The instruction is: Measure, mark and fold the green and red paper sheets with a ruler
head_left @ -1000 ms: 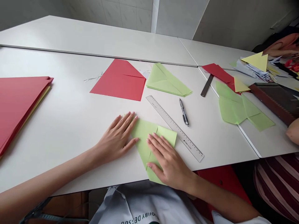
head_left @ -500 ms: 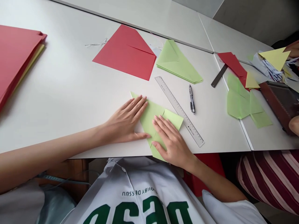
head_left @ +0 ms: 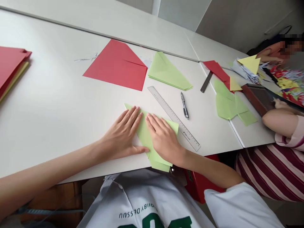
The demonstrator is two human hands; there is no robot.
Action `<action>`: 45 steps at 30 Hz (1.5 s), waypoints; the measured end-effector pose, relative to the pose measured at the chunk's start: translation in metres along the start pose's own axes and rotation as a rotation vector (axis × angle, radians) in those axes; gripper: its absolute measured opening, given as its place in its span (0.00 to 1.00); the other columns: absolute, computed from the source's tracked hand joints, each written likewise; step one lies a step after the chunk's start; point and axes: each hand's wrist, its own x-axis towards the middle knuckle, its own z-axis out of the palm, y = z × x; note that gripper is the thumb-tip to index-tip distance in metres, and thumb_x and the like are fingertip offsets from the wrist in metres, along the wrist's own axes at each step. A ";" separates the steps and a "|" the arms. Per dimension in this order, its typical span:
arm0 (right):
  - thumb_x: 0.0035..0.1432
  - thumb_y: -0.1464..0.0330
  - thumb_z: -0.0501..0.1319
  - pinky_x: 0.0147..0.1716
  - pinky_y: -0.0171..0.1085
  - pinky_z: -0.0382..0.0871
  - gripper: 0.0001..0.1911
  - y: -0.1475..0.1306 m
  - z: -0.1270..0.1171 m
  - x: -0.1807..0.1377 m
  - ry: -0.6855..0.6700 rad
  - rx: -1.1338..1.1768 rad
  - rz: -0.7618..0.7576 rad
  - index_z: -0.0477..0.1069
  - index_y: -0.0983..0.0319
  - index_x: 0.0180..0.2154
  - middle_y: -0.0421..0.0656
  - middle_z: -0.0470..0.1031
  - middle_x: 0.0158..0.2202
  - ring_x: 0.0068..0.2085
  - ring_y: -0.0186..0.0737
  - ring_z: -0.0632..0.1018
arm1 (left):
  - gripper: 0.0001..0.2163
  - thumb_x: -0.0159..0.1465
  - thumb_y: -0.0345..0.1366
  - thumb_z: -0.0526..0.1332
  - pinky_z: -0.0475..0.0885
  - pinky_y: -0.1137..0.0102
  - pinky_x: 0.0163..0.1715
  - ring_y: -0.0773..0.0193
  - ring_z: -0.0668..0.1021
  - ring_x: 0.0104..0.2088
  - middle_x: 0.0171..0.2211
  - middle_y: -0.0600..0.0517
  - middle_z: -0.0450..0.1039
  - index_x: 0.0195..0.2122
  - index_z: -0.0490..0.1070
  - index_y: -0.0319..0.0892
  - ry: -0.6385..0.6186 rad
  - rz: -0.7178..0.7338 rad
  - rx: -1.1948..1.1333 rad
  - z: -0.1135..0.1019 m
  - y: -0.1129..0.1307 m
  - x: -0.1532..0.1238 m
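Note:
Under both of my hands lies a folded sheet of light green paper point(head_left: 155, 155), its lower corner reaching over the table's front edge. My left hand point(head_left: 123, 129) rests flat along the sheet's left side, fingers stretched and thumb out to the right. Flat on the folded part is my right hand point(head_left: 163, 136), its fingers extended and pointing toward the far left. The hands are close together but apart. Just right of the sheet a clear ruler point(head_left: 174, 118) lies slanted, with a pen point(head_left: 184, 106) beyond it.
Farther back lie a red folded paper point(head_left: 118, 68) and a stack of green folded papers point(head_left: 167, 71). A red paper stack point(head_left: 11, 66) is at the left. Rightward are a dark ruler point(head_left: 206, 82), green pieces point(head_left: 225, 101), a brown paper cutter point(head_left: 256, 98) and a co-worker's arm point(head_left: 281, 122).
My right hand has slid across the green paper toward the far left, nearer my left hand. My left hand stays on the sheet. The camera view has turned somewhat to the right.

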 end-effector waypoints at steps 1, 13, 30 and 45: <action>0.65 0.74 0.52 0.67 0.51 0.57 0.29 -0.003 -0.001 0.009 -0.007 -0.045 0.003 0.56 0.79 0.65 0.60 0.57 0.68 0.68 0.55 0.60 | 0.54 0.59 0.72 0.45 0.49 0.51 0.67 0.38 0.52 0.69 0.68 0.27 0.48 0.67 0.50 0.21 0.012 0.009 0.010 0.000 -0.001 0.000; 0.62 0.82 0.51 0.56 0.46 0.70 0.21 0.003 -0.004 0.019 0.061 -0.362 0.009 0.71 0.78 0.54 0.62 0.71 0.56 0.55 0.53 0.73 | 0.55 0.58 0.71 0.48 0.54 0.50 0.65 0.35 0.58 0.67 0.67 0.27 0.51 0.68 0.47 0.22 0.101 0.062 0.059 0.002 -0.007 0.000; 0.56 0.89 0.50 0.45 0.44 0.71 0.20 0.040 0.002 -0.044 0.140 -0.378 0.132 0.75 0.71 0.42 0.53 0.73 0.40 0.42 0.47 0.71 | 0.54 0.59 0.71 0.48 0.56 0.50 0.64 0.36 0.58 0.67 0.67 0.26 0.51 0.69 0.43 0.24 0.056 0.075 0.142 0.000 -0.007 0.001; 0.61 0.84 0.48 0.48 0.40 0.70 0.30 0.022 -0.009 -0.003 0.168 -0.192 0.100 0.62 0.68 0.63 0.52 0.72 0.54 0.49 0.44 0.71 | 0.54 0.59 0.71 0.48 0.55 0.49 0.65 0.36 0.57 0.67 0.68 0.29 0.50 0.70 0.44 0.25 0.076 0.067 0.078 0.003 -0.008 0.000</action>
